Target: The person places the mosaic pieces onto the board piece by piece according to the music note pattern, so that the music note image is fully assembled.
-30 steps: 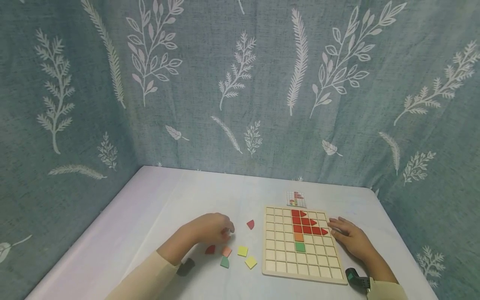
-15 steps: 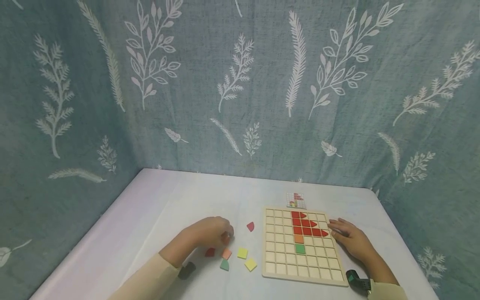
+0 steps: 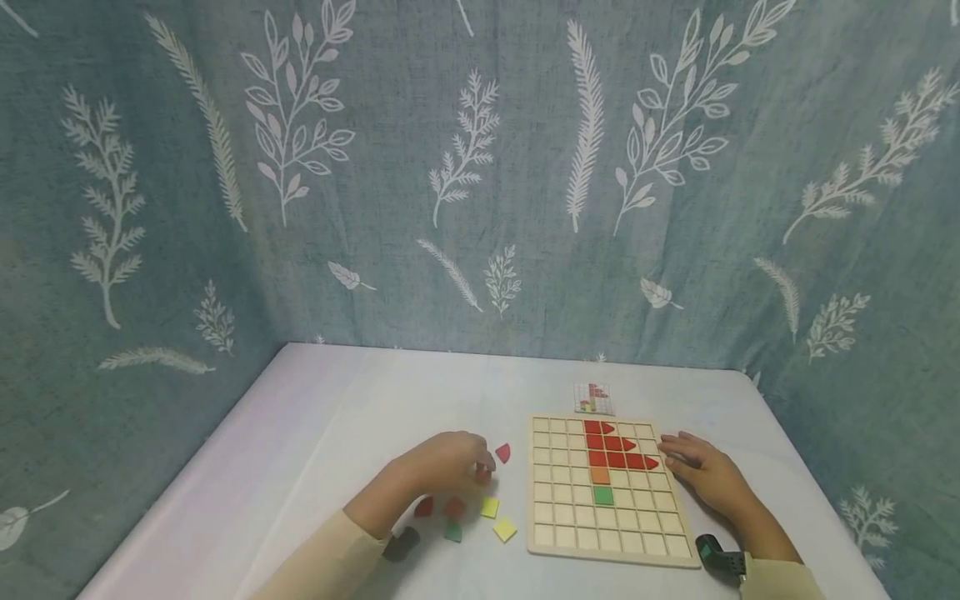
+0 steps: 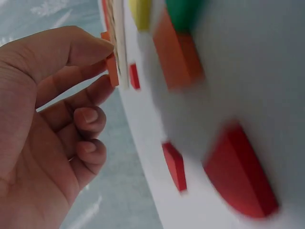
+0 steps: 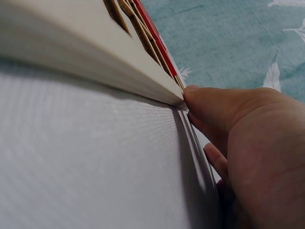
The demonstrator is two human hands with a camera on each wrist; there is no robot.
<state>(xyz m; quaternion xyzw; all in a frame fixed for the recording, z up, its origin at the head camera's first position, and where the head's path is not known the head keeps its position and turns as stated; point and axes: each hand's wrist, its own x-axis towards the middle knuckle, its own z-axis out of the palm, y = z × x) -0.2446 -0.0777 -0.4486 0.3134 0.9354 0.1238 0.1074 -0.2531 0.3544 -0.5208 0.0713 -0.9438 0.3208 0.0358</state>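
In the head view my left hand (image 3: 448, 462) is raised above the loose tiles, left of the wooden grid board (image 3: 566, 542). Its thumb and fingers pinch an orange tile (image 4: 113, 71), partly hidden by the fingertips in the left wrist view. A red rounded tile (image 3: 503, 452) lies just beyond these fingers. My right hand (image 3: 705, 471) rests at the board's right edge, fingers extended, the thumb touching the rim in the right wrist view. Set in the board are red tiles (image 3: 615, 460) in a stepped shape, an orange square (image 3: 600, 475) and a green square (image 3: 603, 495).
Under and near my left hand lie two yellow squares (image 3: 505, 529), a green tile (image 3: 453, 531), an orange tile (image 3: 455, 507) and a red rounded tile (image 3: 424, 507). A small pattern card (image 3: 593, 398) stands behind the board. Patterned cloth (image 3: 480, 208) surrounds the white table.
My left hand has picked up the orange tile and moved right with it, toward the board. The right hand stays at the board's edge. The head view has shifted slightly.
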